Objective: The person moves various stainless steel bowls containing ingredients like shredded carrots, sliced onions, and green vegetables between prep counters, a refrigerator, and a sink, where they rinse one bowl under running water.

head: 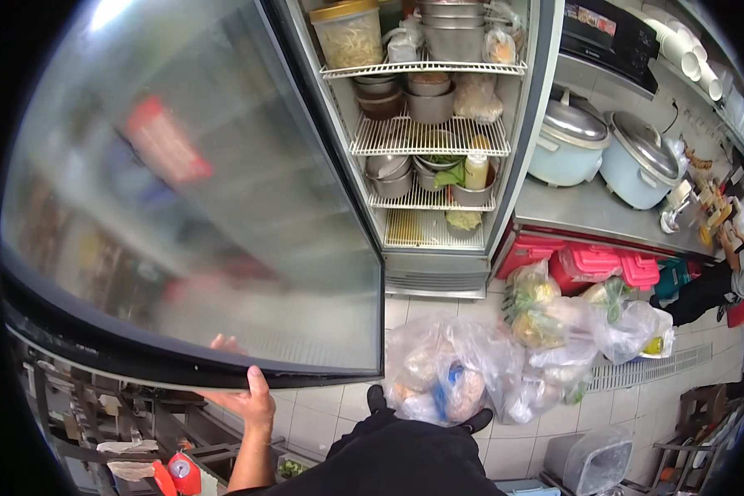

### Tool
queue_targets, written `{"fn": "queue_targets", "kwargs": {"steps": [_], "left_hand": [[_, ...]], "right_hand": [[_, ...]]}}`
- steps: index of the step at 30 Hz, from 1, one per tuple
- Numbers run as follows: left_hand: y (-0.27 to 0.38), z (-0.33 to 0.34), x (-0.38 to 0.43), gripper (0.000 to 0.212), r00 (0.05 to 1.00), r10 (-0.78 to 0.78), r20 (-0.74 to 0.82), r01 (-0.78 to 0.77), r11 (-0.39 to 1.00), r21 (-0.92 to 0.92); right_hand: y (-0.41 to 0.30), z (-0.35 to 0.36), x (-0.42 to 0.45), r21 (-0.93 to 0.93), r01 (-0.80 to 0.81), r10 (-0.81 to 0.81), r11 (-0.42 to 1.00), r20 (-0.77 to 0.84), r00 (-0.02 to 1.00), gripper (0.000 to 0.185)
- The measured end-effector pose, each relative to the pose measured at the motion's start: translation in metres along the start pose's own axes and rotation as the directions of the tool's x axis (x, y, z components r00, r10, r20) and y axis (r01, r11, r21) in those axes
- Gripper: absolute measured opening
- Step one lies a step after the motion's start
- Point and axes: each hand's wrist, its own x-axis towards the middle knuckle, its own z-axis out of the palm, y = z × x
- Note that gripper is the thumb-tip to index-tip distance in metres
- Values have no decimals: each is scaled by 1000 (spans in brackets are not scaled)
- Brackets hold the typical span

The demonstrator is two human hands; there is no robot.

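My left hand (248, 397) grips the black-framed edge of a glass refrigerator door (223, 217), thumb on the near side and fingertips seen through the glass. The door stands swung wide to the left. Before me the upright refrigerator (437, 273) shows its wire shelves (431, 136). They carry metal pots (452, 40), a tub with a yellow lid (346, 37), a squeeze bottle (476, 170) and a cabbage (463, 219). By my feet lies a large clear plastic bag (446, 366) with wrapped food inside. My right hand is out of view.
Bags of vegetables (533, 304) crowd the floor to the right. Two large rice cookers (568, 139) stand on a steel counter (583, 214), with red lidded bins (586, 266) underneath. A clear plastic container (595, 459) sits lower right. A person (700, 294) is at the right edge.
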Motion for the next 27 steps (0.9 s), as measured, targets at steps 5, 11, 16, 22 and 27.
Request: {"fn": "queue_targets", "kwargs": {"steps": [5, 11, 16, 22, 27], "left_hand": [[-8, 13, -15, 79, 997, 77, 1, -77, 992, -97], [-7, 7, -19, 76, 990, 84, 117, -84, 996, -4], [-2, -8, -12, 74, 948, -160, 273, 50, 928, 370], [-3, -16, -12, 84, 944, -228, 238, 123, 913, 389], [-8, -28, -21, 85, 936, -319, 147, 238, 883, 405]], "right_hand": [[60, 187, -182, -196, -76, 186, 978, 639, 747, 26], [-138, 459, -595, 34, 215, -1, 976, 989, -151, 46], [-245, 614, -751, 47, 292, -30, 955, 997, -65, 78], [-239, 644, -769, 211, 246, -178, 946, 973, -150, 43], [-235, 613, -766, 20, 64, -10, 998, 988, -153, 32]]}}
